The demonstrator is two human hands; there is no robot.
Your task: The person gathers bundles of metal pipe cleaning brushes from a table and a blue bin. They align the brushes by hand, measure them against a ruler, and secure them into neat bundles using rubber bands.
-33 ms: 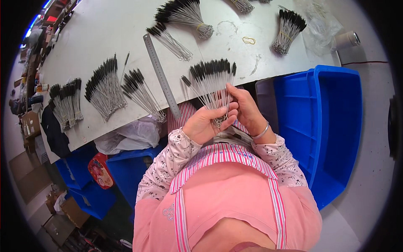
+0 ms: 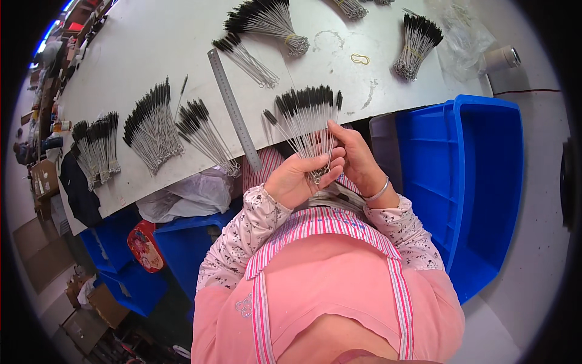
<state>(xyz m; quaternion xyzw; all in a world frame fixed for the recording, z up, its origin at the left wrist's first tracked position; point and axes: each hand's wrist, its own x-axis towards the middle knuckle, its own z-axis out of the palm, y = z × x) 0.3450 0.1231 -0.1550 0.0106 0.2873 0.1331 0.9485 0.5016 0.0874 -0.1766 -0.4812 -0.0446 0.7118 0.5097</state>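
A fanned bundle of thin wire brushes (image 2: pixel 305 112) with black bristle heads and looped wire ends is held upright near the table's front edge. My left hand (image 2: pixel 297 179) is closed round the lower wires, its thumb across the front and the loops showing below it. One brush leans out to the left of the fan. My right hand (image 2: pixel 356 159) closes at the bundle's right side, thumb and fingertips on the wire of the outermost brush. Its other fingers are partly hidden behind the wires. A bracelet circles my right wrist.
A steel ruler (image 2: pixel 233 109) lies on the pale table (image 2: pixel 151 36). Several brush groups (image 2: pixel 151 130) lie left, others at the back; a banded bundle (image 2: pixel 417 48) stands back right. A yellow rubber band (image 2: pixel 359 59) is nearby. A blue crate (image 2: pixel 485 188) stands at my right.
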